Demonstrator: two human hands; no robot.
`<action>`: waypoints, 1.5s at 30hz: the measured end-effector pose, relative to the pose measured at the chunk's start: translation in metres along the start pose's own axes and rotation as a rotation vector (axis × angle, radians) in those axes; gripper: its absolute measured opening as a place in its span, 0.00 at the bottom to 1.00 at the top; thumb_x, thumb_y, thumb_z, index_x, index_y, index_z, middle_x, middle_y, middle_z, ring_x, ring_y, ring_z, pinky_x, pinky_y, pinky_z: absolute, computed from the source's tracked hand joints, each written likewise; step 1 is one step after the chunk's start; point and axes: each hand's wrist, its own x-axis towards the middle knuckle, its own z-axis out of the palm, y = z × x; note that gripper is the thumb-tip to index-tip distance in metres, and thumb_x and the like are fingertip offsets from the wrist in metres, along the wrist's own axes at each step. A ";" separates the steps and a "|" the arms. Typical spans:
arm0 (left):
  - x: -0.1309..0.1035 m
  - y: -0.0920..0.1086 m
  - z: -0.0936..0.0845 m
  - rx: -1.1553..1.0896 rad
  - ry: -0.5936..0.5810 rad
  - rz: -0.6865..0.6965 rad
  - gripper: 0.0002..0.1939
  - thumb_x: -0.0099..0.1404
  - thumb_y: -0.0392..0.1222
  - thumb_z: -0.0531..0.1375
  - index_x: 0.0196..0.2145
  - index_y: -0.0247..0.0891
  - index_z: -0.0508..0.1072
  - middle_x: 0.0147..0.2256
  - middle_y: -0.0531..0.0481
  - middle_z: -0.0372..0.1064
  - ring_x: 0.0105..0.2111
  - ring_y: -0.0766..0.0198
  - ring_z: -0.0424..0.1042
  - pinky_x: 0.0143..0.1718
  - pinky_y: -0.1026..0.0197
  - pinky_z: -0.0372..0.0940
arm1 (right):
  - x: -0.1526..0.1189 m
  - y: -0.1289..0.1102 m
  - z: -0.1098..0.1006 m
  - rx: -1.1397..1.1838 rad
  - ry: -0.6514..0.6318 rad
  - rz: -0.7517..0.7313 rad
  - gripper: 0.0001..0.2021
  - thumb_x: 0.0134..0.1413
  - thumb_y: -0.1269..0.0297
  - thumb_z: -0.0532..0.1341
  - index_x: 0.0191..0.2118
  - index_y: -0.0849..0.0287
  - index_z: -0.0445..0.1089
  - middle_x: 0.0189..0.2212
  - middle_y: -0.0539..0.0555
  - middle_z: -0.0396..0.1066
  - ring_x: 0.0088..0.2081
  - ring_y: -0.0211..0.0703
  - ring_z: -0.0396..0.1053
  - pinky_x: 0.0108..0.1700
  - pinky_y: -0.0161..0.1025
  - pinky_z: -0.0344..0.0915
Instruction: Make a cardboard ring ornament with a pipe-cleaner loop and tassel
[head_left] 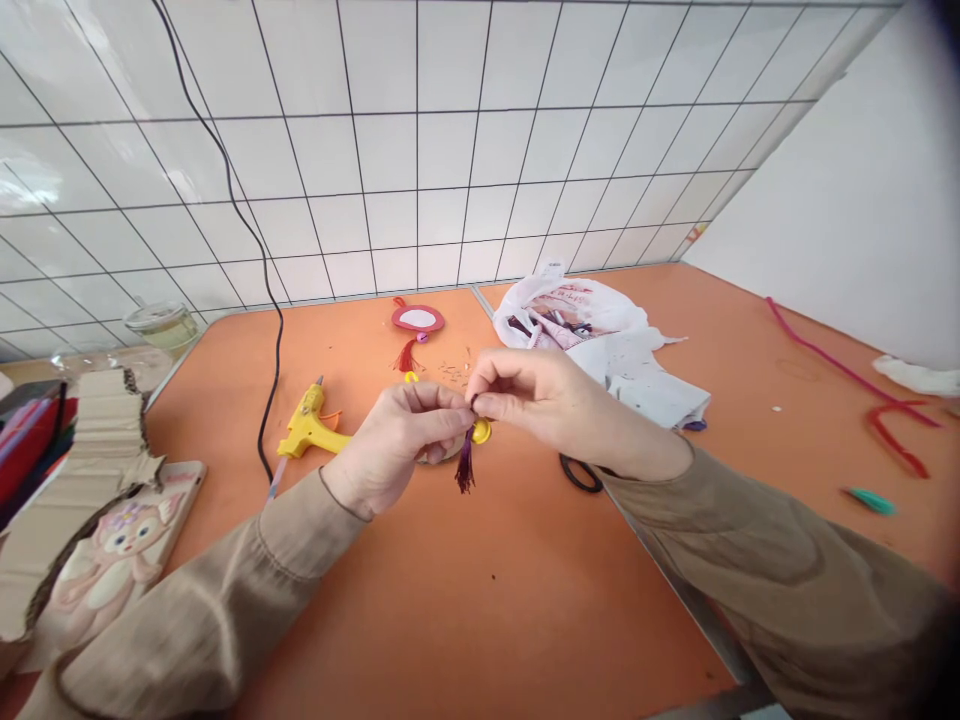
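Thumb and fingers pinched, my left hand (409, 432) holds a dark purple tassel (466, 465) near its top, its strands hanging down. My right hand (544, 400) pinches the dark upper end of the same tassel, its fingertips meeting those of the left. A yellow bell (482, 431) shows just beside the tassel; whether the two are joined, I cannot tell. Behind the left fingers a round piece is mostly hidden. Beyond the hands lies a red oval ornament (418, 318) with a white centre, a small purple bell (422, 338) and a red tassel (407, 356).
Left of my hands lies a yellow glue gun (309, 425), near a black cable (264, 400). Black scissor handles (581, 474) peek out under my right forearm. A white plastic bag (600, 330) stands behind. Cardboard (82, 450) and a cartoon-printed case (127, 560) lie at left, red pipe cleaners (892, 425) at right.
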 end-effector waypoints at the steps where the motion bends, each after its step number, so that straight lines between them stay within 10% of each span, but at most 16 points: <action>1: 0.000 0.000 0.000 0.005 0.005 -0.007 0.12 0.48 0.43 0.69 0.21 0.35 0.70 0.20 0.54 0.62 0.20 0.72 0.53 0.24 0.64 0.47 | -0.003 -0.001 -0.007 -0.004 0.001 0.005 0.05 0.56 0.61 0.61 0.33 0.57 0.69 0.31 0.51 0.72 0.32 0.40 0.69 0.34 0.40 0.66; 9: 0.003 -0.004 -0.002 0.118 -0.019 -0.081 0.07 0.48 0.40 0.66 0.20 0.36 0.72 0.20 0.53 0.61 0.22 0.70 0.56 0.24 0.63 0.48 | -0.041 0.015 -0.067 -0.483 -0.061 0.335 0.07 0.54 0.68 0.58 0.27 0.55 0.70 0.22 0.50 0.68 0.22 0.36 0.60 0.24 0.37 0.53; 17: 0.007 -0.010 -0.002 0.154 -0.008 -0.094 0.07 0.47 0.39 0.65 0.20 0.35 0.72 0.21 0.52 0.62 0.22 0.70 0.57 0.23 0.64 0.49 | -0.047 0.065 -0.051 -1.039 -0.198 0.594 0.12 0.49 0.78 0.56 0.20 0.59 0.61 0.23 0.54 0.66 0.28 0.44 0.64 0.28 0.39 0.47; 26: 0.009 -0.013 -0.003 0.151 0.018 -0.103 0.07 0.46 0.40 0.66 0.20 0.36 0.71 0.18 0.53 0.61 0.21 0.70 0.56 0.22 0.64 0.47 | -0.046 0.067 -0.035 -0.945 -0.133 0.531 0.11 0.55 0.61 0.59 0.24 0.56 0.59 0.24 0.53 0.68 0.28 0.44 0.64 0.29 0.39 0.48; 35: 0.011 -0.014 -0.008 0.138 0.015 -0.107 0.09 0.47 0.41 0.65 0.19 0.36 0.69 0.17 0.54 0.60 0.21 0.71 0.56 0.23 0.63 0.45 | -0.046 0.069 -0.034 -0.858 -0.010 0.583 0.12 0.51 0.65 0.56 0.21 0.56 0.52 0.21 0.51 0.63 0.25 0.40 0.60 0.27 0.39 0.47; 45: 0.011 -0.012 -0.008 0.073 0.029 -0.119 0.09 0.47 0.40 0.67 0.20 0.36 0.69 0.18 0.55 0.59 0.20 0.72 0.54 0.24 0.63 0.45 | -0.045 0.056 -0.065 -0.008 0.181 0.429 0.12 0.57 0.56 0.57 0.27 0.57 0.61 0.25 0.52 0.67 0.27 0.40 0.65 0.30 0.39 0.62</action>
